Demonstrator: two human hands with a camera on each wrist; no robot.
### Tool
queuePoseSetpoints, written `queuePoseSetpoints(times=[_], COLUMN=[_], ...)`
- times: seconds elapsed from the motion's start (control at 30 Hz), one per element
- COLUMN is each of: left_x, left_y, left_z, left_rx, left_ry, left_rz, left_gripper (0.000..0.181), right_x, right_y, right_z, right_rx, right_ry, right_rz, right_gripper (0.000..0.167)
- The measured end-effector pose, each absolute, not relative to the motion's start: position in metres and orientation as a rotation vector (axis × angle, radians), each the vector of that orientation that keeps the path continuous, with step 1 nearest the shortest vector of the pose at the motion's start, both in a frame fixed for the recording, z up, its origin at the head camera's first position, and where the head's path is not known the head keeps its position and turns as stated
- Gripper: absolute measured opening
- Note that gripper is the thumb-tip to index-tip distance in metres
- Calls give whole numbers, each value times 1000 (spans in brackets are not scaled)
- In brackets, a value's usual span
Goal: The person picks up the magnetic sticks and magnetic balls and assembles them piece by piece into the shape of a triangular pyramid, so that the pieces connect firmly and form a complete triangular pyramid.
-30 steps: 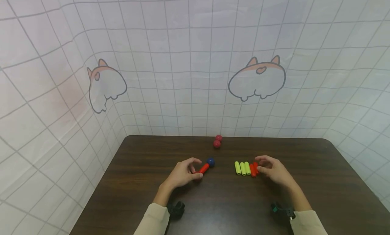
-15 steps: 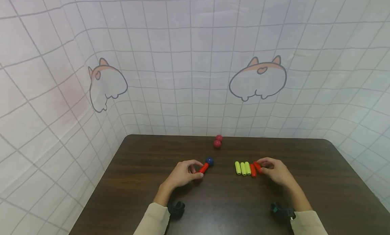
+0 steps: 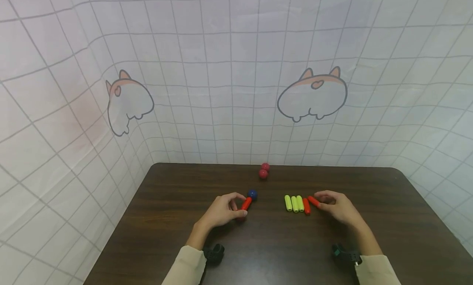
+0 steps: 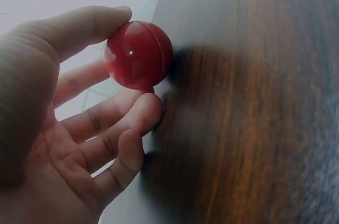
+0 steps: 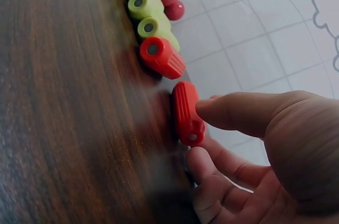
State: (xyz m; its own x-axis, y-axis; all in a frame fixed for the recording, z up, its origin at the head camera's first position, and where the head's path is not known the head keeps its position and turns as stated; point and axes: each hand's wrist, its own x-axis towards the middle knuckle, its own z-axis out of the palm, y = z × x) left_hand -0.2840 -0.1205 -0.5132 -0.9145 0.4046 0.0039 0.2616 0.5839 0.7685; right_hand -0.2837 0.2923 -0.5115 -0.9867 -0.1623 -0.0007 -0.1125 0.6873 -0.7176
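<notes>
In the head view my left hand (image 3: 221, 211) pinches a red ball (image 4: 139, 54) between thumb and fingers, close to the tabletop. A red ribbed magnetic rod (image 3: 246, 203) runs from that ball to a dark blue ball (image 3: 252, 194); the three form a line. On the other side, my right hand (image 3: 337, 208) pinches a second red rod (image 5: 186, 112) at its near end, and this rod lies slanted. Beside it, a small gap away, another red rod (image 3: 306, 206) stands in the row, touching the several yellow-green rods (image 3: 295, 204). Their ends show grey round tips in the right wrist view.
Two dark red balls (image 3: 263, 174) sit together near the back edge of the dark wooden table (image 3: 184, 182). A white grid-patterned curtain (image 3: 221, 92) with cartoon drawings hangs behind and along the sides.
My right hand has taken hold of the outer red rod and drawn it right, away from the row, turning it aslant. On the left, the blue ball and rod have swung slightly left.
</notes>
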Motion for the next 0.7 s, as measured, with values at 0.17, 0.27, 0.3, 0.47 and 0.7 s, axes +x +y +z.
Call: queuePoseSetpoints(times=[0.17,0.27,0.3,0.47,0.7], left_x=[-284,-284,-283,-283,-282], left_y=[-121,-120,-120,-119,-119], left_z=[-514,-513,-513,-511,-510], left_rx=[572,567,565,573,592], left_ry=[2644,2644,2643,2629,2627], left_rz=[1232,1232,1232,1242,1229], left_gripper=[42,40,40,37,37], right_x=[-282,-283,-283,-283,-283], right_y=[290,289,289,290,295], right_z=[-511,-511,-512,-512,-509], right_rx=[-255,-237,-224,-203,-250], right_ry=[2808,2818,2822,2861,2843], right_rz=[-1210,-1182,-1173,-1129,-1192], right_gripper=[47,49,49,46,44])
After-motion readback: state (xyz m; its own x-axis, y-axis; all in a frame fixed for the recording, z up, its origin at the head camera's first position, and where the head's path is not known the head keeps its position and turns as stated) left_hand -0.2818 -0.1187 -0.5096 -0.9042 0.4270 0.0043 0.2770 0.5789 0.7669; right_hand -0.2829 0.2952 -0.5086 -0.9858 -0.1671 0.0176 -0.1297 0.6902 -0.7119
